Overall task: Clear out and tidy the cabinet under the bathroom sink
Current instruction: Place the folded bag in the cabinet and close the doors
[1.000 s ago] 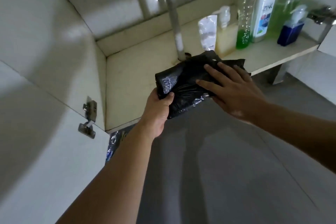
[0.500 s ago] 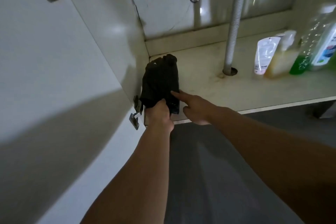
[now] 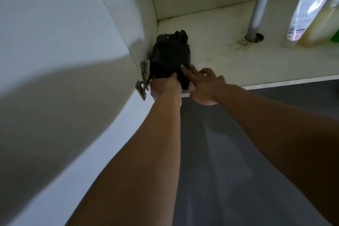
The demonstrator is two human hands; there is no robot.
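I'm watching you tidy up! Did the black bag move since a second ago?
Yes. The black bag went left, away from the drain pipe, into the cabinet's front left corner beside the door hinge. The left hand grips it; the right hand touches it.

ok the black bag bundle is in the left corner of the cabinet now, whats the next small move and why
Probably let go and draw both hands back. The folded black plastic bag bundle already sits on the cream cabinet floor against the left wall, while the left hand grips its near end and the right hand touches it with one finger.
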